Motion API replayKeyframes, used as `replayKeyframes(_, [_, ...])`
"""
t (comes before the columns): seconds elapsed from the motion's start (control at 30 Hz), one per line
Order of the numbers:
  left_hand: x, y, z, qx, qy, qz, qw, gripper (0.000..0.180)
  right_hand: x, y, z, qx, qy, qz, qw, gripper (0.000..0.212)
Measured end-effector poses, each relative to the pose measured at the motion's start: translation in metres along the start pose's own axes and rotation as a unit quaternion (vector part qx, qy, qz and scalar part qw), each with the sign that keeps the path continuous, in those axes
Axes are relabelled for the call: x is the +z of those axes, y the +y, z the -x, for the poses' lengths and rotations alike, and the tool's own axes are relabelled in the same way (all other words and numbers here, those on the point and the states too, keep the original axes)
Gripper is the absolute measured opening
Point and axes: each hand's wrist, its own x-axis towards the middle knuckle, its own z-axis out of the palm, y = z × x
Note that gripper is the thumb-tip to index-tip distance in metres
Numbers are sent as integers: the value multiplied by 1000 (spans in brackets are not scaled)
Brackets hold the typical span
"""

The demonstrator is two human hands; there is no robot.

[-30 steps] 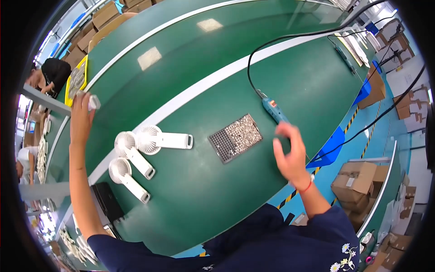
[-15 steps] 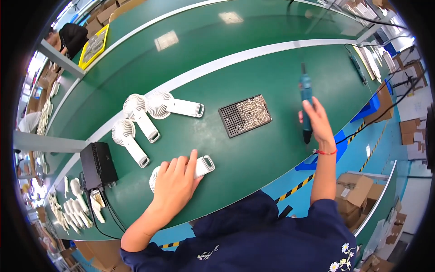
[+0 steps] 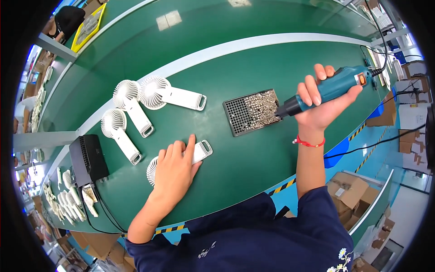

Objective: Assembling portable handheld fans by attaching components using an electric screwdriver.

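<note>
My left hand (image 3: 173,170) lies over a white handheld fan (image 3: 198,153), thumb on one side and fingers across it; its head is partly covered by the hand. In my right hand (image 3: 317,106) is a teal electric screwdriver (image 3: 337,86), held tilted with its cord running off upward. The screwdriver's tip reaches over a black screw tray (image 3: 236,121), where one part shows bare holes and the other is heaped with small metal screws. I cannot tell whether the tip touches a screw. Three more white fans (image 3: 186,98) lie at the back left.
A black box (image 3: 94,158) with cables stands at the left, near a row of white fan parts (image 3: 70,204). At the right are a blue bin (image 3: 337,153) and cardboard boxes (image 3: 351,190). Another person (image 3: 70,20) is beside a yellow tray (image 3: 89,27) at the far left.
My right hand has turned the screwdriver from upright to slanting and brought its tip left to the screw tray. My left hand stays on the fan. The whole view has shifted slightly.
</note>
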Motion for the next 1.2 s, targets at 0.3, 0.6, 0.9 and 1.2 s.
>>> replayKeyframes(0.3, [1, 0, -29, 9, -14, 36, 999, 61, 0, 29, 1, 37, -117, -19, 992, 83])
replayKeyframes(0.6, [7, 3, -35, 19, 7, 44, 999, 64, -14, 28, 21, -9, -250, 28, 968, 81])
replayKeyframes(0.9, [-1, 4, -35, 5, 93, 158, 983, 60, -4, 40, 31, -4, -184, 39, 982, 74])
replayKeyframes(1.2, [-6, 6, -42, 178, 236, 255, 921, 37, 53, 31, 35, 79, -130, -64, 986, 55])
